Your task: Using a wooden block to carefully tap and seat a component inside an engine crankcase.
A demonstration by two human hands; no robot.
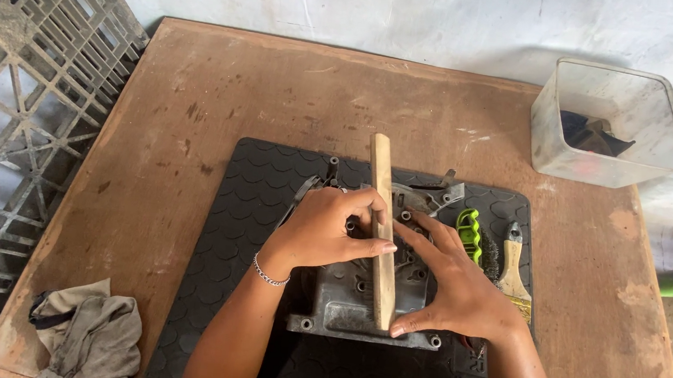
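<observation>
wooden stick (380, 226) held against metal casing (346, 305)

Wooden stick (380, 226) across grey metal casing (342, 300)

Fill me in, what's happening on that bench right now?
A person holds a long flat wooden stick on edge across a grey metal cover plate with bolt holes. The left hand grips the stick near its middle; the right hand steadies it with fingers spread on the plate. The plate lies on a black rubber mat on a brown wooden table. A green-handled tool and a wooden-handled brush lie right of the plate.
</observation>
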